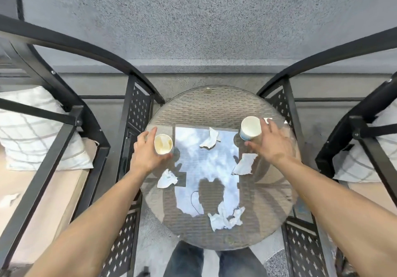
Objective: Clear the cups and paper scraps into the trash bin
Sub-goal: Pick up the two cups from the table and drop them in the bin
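A round glass-topped table (214,105) stands in front of me. My left hand (142,155) wraps around a stained paper cup (163,147) standing upright at the table's left edge. At the right side my right hand (271,145) grips a white paper cup with a blue base (250,128), which is tilted to the left. Several crumpled paper scraps lie on the glass: one at the middle back (211,140), one at the left (167,179), one under my right wrist (245,165) and a larger wad near me (225,216). No trash bin is in view.
Black metal chairs flank the table, the left chair (126,113) and the right chair (287,105), each with a white checked pillow (36,130). A grey wall runs behind the table. My legs in jeans (187,261) are at the near edge.
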{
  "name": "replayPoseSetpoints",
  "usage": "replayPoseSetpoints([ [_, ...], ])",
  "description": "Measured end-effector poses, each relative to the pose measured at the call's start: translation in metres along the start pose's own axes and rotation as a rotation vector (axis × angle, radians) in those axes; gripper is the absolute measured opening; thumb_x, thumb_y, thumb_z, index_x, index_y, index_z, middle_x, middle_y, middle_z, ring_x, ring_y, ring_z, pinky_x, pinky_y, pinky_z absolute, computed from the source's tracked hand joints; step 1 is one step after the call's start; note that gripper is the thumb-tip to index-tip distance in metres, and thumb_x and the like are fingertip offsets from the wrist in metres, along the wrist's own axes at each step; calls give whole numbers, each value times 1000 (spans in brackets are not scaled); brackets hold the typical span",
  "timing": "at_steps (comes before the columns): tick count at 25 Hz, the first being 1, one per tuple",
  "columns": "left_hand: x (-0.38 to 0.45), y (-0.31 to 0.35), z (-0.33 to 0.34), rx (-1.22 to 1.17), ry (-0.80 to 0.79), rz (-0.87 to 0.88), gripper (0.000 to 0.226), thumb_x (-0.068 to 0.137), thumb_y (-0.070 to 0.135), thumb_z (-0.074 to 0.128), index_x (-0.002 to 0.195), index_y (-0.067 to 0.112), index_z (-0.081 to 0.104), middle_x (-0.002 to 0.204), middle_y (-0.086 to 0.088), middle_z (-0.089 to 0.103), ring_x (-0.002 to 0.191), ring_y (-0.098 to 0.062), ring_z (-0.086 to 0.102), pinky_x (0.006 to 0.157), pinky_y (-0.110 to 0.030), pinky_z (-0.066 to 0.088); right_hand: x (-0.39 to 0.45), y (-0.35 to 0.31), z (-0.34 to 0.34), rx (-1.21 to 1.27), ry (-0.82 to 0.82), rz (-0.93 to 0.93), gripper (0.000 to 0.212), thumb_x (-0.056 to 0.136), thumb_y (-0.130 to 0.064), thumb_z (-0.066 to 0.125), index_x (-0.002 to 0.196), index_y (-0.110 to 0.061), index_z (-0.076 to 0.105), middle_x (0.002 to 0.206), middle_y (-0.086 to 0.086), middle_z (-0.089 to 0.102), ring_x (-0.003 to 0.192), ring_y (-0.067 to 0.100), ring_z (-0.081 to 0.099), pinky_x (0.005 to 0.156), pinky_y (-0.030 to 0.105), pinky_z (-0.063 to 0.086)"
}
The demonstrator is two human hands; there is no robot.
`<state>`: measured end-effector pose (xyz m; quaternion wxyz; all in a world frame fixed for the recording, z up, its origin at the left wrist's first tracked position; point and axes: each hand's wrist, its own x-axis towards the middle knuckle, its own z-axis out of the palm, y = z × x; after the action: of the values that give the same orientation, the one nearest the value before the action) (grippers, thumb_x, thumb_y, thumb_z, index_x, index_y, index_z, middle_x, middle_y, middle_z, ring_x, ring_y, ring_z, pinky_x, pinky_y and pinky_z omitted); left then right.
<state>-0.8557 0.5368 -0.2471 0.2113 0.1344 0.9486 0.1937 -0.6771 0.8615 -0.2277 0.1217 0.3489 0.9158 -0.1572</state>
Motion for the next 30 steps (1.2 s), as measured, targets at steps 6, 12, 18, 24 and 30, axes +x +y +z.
replayPoseSetpoints([
  [6,12,7,11,98,-35,-62,92,72,47,75,148,34,24,144,-2,26,129,-26,34,94,-49,46,44,-4,12,16,-68,-44,92,79,-62,58,150,-28,11,157,1,17,134,34,32,98,49,41],
  [12,13,12,13,120,-12,-60,79,74,46,73,141,33,34,136,-3,36,122,-25,40,87,-45,49,49,-1,20,65,1,-53,83,80,-53,62,149,-27,23,144,0,35,125,29,41,86,42,47],
  [18,-1,46,5,43,49,63,78,73,46,72,141,31,37,129,-1,40,120,-21,43,89,-42,48,22,4,5,153,66,-102,85,77,-48,66,148,-27,25,140,-4,36,126,24,39,88,41,48],
  [24,-36,107,12,12,-53,367,80,69,42,73,138,40,32,121,6,37,114,-16,41,82,-37,48,-61,9,-11,224,182,-95,84,75,-48,68,146,-29,27,138,-7,34,126,21,37,91,39,47],
  [30,-87,137,32,7,-176,719,83,60,45,71,135,43,35,118,9,34,114,-15,40,86,-33,46,-172,14,-6,250,345,100,84,70,-48,67,144,-32,31,137,-10,36,120,19,38,91,35,45],
])
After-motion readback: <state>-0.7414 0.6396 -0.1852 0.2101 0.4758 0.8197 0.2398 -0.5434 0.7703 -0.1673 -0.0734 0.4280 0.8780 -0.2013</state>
